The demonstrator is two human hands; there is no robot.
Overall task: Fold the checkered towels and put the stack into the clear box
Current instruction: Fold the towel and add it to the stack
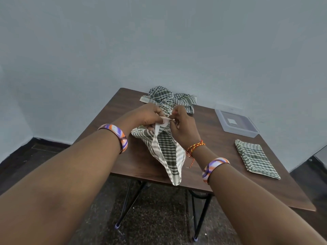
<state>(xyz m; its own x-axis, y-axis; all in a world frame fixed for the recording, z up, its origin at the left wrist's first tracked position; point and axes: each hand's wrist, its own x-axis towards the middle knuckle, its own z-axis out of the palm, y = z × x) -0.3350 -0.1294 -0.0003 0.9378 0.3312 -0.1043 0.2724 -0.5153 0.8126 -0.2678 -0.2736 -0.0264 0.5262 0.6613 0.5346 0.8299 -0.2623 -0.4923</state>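
Observation:
A green-and-white checkered towel (164, 152) hangs bunched above the brown table (123, 160), its tail drooping past the near edge. My left hand (148, 115) and my right hand (182, 126) both pinch its white hem at the top, close together. A pile of unfolded checkered towels (168, 98) lies at the far edge, partly behind my hands. A folded checkered towel (256, 159) lies flat at the right. The clear box (237, 121) stands open beyond it, holding only a small label.
The table is small, with black metal legs (201, 216) over a dark floor. A pale wall stands close behind the far edge. Both wrists wear striped bangles; the right also has a red-and-yellow thread.

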